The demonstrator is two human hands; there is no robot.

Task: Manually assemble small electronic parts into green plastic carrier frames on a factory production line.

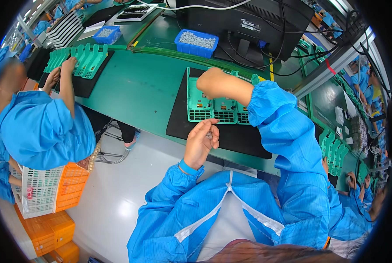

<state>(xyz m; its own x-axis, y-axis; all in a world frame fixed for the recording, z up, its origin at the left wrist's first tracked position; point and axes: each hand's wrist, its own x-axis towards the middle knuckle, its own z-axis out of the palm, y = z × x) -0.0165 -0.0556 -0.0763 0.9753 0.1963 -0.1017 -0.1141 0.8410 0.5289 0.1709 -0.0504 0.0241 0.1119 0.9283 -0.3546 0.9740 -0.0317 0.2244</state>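
Several green plastic housings (199, 98) with grid-like lower ends lie side by side on a black mat (231, 138) in front of me. My right hand (213, 83) is curled over the upper part of the leftmost housing, knuckles up. Its fingertips, and whatever is between them, are hidden. Just below the housing's grid end, my left hand (200, 142) is turned palm up with curled fingers. Small grey pieces (209, 135) show in its palm. Its index fingertip is close to the grid's lower edge.
Beyond the mat stands a blue bin (196, 44) of small grey-white pieces, beside a black monitor (244, 26) with hanging cables. At left, a co-worker (42, 127) handles similar green housings (90, 61). A metal post (321, 72) rises at right.
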